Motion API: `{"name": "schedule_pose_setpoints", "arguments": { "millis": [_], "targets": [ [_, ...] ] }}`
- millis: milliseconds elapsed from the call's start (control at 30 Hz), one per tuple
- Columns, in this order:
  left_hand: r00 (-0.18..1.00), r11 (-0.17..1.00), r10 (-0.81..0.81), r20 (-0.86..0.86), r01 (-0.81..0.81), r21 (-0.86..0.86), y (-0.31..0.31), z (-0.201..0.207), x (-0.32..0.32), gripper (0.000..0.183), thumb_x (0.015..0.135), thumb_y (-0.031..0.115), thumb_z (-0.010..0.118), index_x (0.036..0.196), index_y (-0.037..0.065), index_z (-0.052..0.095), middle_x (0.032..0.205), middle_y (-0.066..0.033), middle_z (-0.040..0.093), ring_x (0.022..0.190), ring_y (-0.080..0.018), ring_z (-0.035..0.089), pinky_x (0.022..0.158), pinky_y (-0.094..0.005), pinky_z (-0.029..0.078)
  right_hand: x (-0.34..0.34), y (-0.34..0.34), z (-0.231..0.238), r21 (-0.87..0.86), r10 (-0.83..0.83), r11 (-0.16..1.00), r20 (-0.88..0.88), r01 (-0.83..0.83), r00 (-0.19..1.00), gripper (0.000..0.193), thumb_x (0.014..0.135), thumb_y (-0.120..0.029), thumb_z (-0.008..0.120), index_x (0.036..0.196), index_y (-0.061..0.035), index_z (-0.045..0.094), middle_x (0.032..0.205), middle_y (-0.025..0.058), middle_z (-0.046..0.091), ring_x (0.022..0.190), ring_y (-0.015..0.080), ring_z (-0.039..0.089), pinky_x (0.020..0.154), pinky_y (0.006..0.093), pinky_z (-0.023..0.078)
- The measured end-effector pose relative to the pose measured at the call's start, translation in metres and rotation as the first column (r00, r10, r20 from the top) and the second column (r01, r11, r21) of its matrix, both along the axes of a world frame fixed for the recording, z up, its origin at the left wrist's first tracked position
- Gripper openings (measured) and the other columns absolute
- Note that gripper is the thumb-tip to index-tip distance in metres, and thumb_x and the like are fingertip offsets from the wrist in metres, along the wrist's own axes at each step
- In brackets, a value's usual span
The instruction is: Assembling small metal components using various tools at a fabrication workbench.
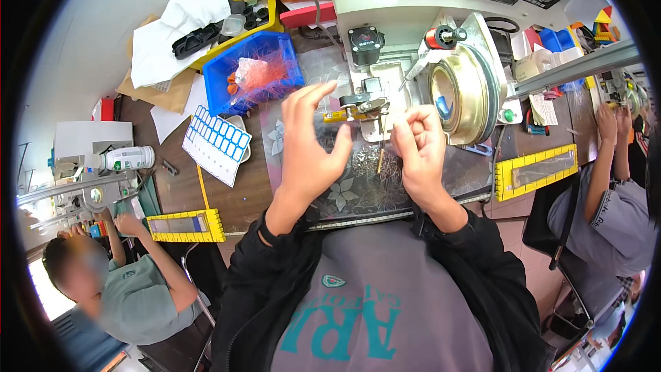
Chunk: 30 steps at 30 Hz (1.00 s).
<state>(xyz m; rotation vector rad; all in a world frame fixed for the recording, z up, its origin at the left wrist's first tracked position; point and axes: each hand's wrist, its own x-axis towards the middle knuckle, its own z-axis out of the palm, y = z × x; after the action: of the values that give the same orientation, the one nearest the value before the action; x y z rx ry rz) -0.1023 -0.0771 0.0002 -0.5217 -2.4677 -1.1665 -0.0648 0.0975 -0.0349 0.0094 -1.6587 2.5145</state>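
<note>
My left hand [308, 146] is raised over the table with its fingers spread and nothing in it. Just right of its thumb sits the small clamp mechanism [365, 102] of a white bench machine [385, 3]. My right hand [421, 155] is closed in a pinch in front of a large pale-gold ring-shaped wheel [446, 89]. Whatever its fingertips grip is too small or hidden to make out. Between and below the hands, a loose heap of fine metal bits [375, 165] lies on the dark flowered mat [342, 196].
A blue bin [219, 100] at left holds tangled orange-red fine strands [267, 72]. Near it lies a sheet of blue-framed labels [219, 143]. Yellow-framed trays [187, 226] sit at the table's front edge. Co-workers sit at left [141, 282] and right [606, 200].
</note>
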Motion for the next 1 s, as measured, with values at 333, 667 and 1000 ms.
{"name": "schedule_pose_setpoints", "arguments": {
  "millis": [333, 667, 1000],
  "targets": [
    [0.928, 0.970, -0.212, 0.307, 0.160, 0.185, 0.018, 0.006, 0.041, 0.013, 0.086, 0.000, 0.066, 0.098, 0.000, 0.065, 0.087, -0.0057, 0.058, 0.081, -0.0154, 0.054, 0.077, -0.0281, 0.043, 0.014, 0.000, -0.002, -0.040, 0.094, 0.995, -0.018, -0.095, 0.995, 0.010, 0.098, -0.009, 0.062, 0.104, -0.0046, 0.055, 0.091, -0.0020, 0.054, 0.080, 0.0039, 0.053, 0.071, 0.0227, 0.045],
    [0.934, 0.977, -0.167, 0.315, 0.113, 0.183, 0.016, -0.007, 0.034, 0.017, 0.102, 0.017, 0.059, 0.099, 0.000, 0.061, 0.089, 0.0003, 0.055, 0.082, -0.0089, 0.048, 0.075, -0.0238, 0.042, 0.013, -0.009, -0.008, 0.059, -0.066, 0.995, -0.170, 0.077, 0.983, 0.017, 0.098, -0.017, 0.059, 0.101, -0.0044, 0.047, 0.078, 0.0068, 0.060, 0.072, 0.0161, 0.060, 0.068, 0.0354, 0.046],
    [0.939, 0.977, -0.182, 0.291, 0.140, 0.159, 0.002, -0.019, 0.011, 0.021, 0.103, 0.024, 0.058, 0.105, 0.003, 0.061, 0.096, 0.0005, 0.057, 0.085, -0.0084, 0.051, 0.071, -0.0228, 0.040, 0.015, -0.017, -0.012, 0.048, -0.124, 0.989, -0.242, 0.140, 0.962, 0.018, 0.095, -0.019, 0.059, 0.099, -0.0033, 0.050, 0.086, 0.0119, 0.062, 0.081, 0.0306, 0.063, 0.072, 0.0415, 0.047]
  ]
}}
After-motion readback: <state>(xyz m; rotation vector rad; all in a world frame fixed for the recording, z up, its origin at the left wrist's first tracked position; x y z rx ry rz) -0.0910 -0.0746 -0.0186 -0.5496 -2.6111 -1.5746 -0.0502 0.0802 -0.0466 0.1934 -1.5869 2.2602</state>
